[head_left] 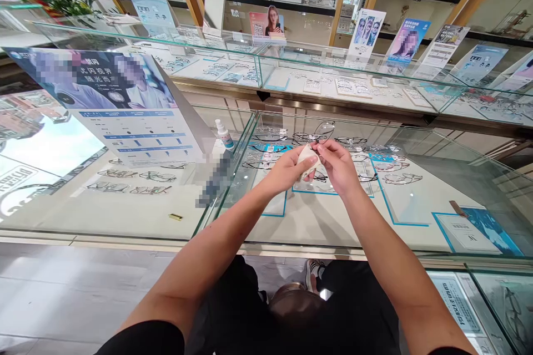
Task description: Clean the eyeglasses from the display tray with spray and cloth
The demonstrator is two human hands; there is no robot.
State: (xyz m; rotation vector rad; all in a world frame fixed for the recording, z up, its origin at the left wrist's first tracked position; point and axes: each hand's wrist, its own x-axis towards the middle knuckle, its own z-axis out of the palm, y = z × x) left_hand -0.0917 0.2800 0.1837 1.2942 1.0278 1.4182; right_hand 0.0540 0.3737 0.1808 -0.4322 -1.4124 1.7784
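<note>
Above the glass display counter, my two hands meet near the middle of the view. A pale cleaning cloth [307, 156] is bunched in my left hand [288, 169], with the thumb pressed on it. My right hand [338, 165] pinches a thin dark-rimmed pair of eyeglasses [325, 131]; one clear lens sticks up above the fingers. The rest of the eyeglasses is hidden by the cloth and fingers. Beneath my hands, several eyeglass frames [351, 140] lie in rows inside the case.
A white spray bottle [225, 134] stands on the counter to the left, beside a large folded sign [137, 122]. Across from me runs a second glass case [260, 69] with upright cards [406, 41]. The counter's front edge [308, 249] is before my knees.
</note>
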